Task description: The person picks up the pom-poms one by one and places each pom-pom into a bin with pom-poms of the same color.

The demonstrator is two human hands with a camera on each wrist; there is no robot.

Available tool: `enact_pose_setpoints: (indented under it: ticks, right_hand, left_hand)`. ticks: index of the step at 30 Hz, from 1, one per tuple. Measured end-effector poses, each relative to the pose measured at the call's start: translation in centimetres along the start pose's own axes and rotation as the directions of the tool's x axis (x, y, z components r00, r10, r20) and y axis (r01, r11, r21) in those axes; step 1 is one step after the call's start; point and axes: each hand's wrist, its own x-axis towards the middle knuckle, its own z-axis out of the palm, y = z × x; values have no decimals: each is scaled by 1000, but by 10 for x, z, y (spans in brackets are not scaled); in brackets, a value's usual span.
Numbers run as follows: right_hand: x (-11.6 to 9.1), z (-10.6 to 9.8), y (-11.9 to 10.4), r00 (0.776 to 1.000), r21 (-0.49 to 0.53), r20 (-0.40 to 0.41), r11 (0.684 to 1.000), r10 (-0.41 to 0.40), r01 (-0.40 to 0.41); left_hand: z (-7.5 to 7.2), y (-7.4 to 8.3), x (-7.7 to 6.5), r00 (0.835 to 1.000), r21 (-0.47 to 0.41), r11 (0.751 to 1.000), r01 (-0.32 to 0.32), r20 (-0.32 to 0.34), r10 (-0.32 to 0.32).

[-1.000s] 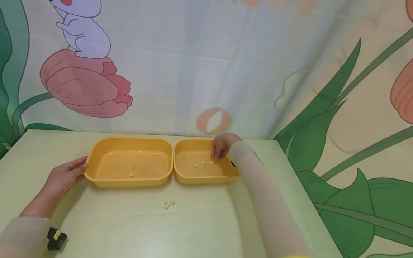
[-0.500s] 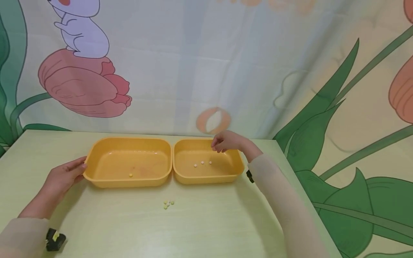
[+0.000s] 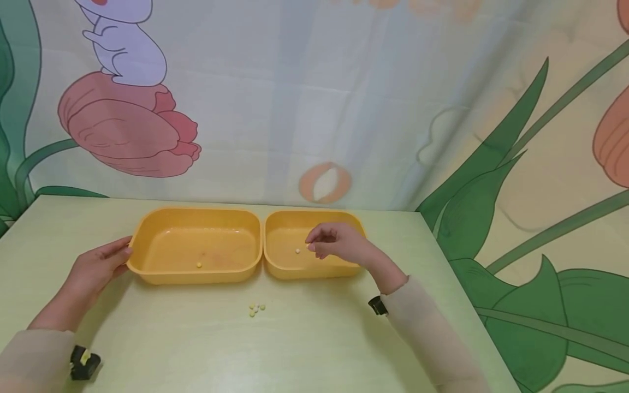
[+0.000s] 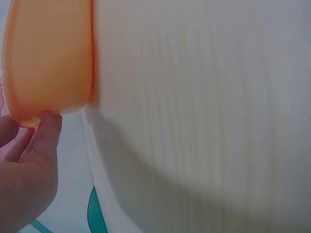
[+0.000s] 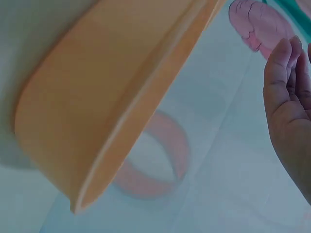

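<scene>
The left hand grips the larger yellow tray at one end; likely light and stiff, best held by the rim. Over the smaller tray alongside, I can't tell whether the right hand pinches anything.

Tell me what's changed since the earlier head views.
The right hand has moved toward the person and slightly left of the small tray's far right corner, now covering part of the row of white pellets. Whether it holds one is unclear. Unchanged: left hand gripping the large tray, yellow pellet inside, pellet cluster on the table.
</scene>
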Motion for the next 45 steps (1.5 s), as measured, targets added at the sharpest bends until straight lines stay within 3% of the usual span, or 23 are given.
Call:
enact_pose_setpoints:
  ticks: [7, 12, 21, 33, 45]
  right_hand:
    - [-11, 33, 4, 998, 70, 52, 997, -23, 19]
    - [-13, 54, 7, 994, 60, 90, 997, -55, 50]
    - [-10, 81, 15, 992, 76, 122, 997, -1, -8]
    - [7, 106, 28, 983, -24, 160, 996, 89, -86]
    - [21, 119, 30, 968, -132, 175, 979, 178, -156]
  left_hand:
    - [0, -1, 0, 1000, -1, 1000, -8, 3, 8]
    - [-1, -1, 0, 1000, -2, 1000, -2, 1, 2]
    - [-1, -2, 0, 1000, -1, 1000, -5, -5, 5]
    - [1, 2, -3, 1000, -23, 999, -24, 5, 24]
    - [0, 3, -4, 1000, -4, 1000, 10, 5, -10]
